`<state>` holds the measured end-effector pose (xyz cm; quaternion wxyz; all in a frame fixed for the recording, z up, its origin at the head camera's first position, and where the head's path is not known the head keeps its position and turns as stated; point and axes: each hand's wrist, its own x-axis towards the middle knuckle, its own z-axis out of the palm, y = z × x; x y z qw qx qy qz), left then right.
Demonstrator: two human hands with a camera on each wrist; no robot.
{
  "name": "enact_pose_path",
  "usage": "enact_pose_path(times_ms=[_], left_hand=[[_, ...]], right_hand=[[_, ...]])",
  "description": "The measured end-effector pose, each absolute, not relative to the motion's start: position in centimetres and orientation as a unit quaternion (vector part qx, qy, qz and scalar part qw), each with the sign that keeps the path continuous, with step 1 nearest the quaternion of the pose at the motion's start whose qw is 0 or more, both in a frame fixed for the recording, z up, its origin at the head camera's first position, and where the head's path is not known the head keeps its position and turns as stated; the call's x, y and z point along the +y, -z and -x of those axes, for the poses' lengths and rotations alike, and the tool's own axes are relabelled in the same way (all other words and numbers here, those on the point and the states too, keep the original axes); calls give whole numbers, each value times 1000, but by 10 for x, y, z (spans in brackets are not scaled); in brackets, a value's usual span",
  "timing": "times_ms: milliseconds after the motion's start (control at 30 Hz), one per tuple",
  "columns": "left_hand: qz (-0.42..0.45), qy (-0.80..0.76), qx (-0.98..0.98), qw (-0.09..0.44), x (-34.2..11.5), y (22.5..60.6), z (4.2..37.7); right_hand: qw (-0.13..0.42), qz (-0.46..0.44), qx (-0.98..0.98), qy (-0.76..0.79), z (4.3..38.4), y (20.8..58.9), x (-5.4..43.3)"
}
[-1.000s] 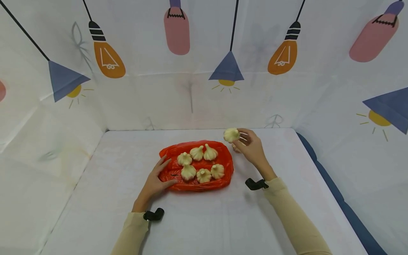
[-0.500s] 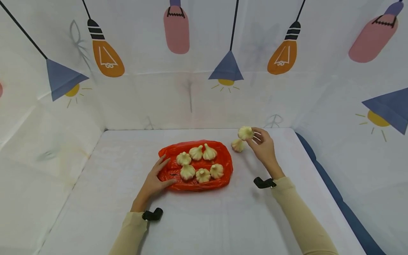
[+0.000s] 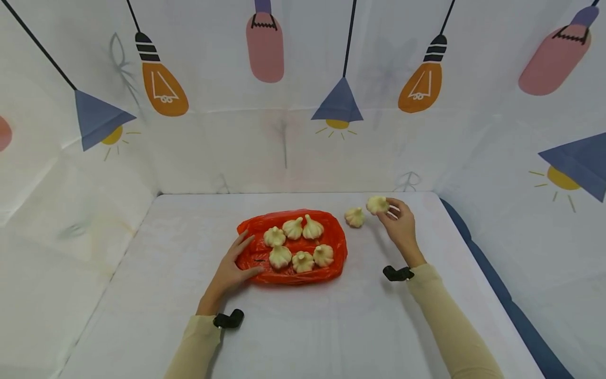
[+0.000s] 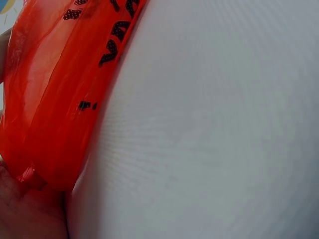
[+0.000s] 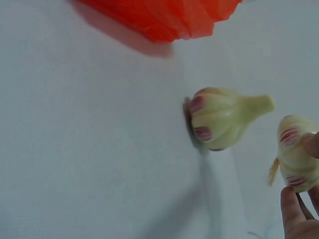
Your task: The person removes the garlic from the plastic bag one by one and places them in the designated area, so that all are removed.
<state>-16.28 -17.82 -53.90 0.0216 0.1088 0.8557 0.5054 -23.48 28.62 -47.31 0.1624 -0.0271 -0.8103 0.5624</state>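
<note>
Thumb and fingertips of my right hand pinch a garlic bulb toward the back right of the table. In the right wrist view this held bulb shows purple streaks and a tuft of roots. Just left of it, a second bulb rests on the table. A red plastic bag lies spread with bunched edges, several garlic bulbs in two rows inside. My left hand rests with spread fingers against the bag's left end. Black lettering marks the bag's side in the left wrist view.
A white cloth covers the table. Behind it hangs a white sheet printed with lamps and bulbs. Something dark blue runs along the table's right edge. Each wrist wears a black device.
My right hand has carried its garlic bulb rightward, away from the bag, uncovering the bulb on the table, and has dipped slightly in the last half second. My left hand stays on the bag.
</note>
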Motion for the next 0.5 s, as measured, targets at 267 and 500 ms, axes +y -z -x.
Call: enact_pose_path(times_ms=[267,500], left_hand=[[-113,-510,853,16,-178,539,163],[-109,-507,855,20,-178,539,162]], right_hand=[[147,64,-823,-545,236,498,295],[113,82,-833,-535,237,510,299]])
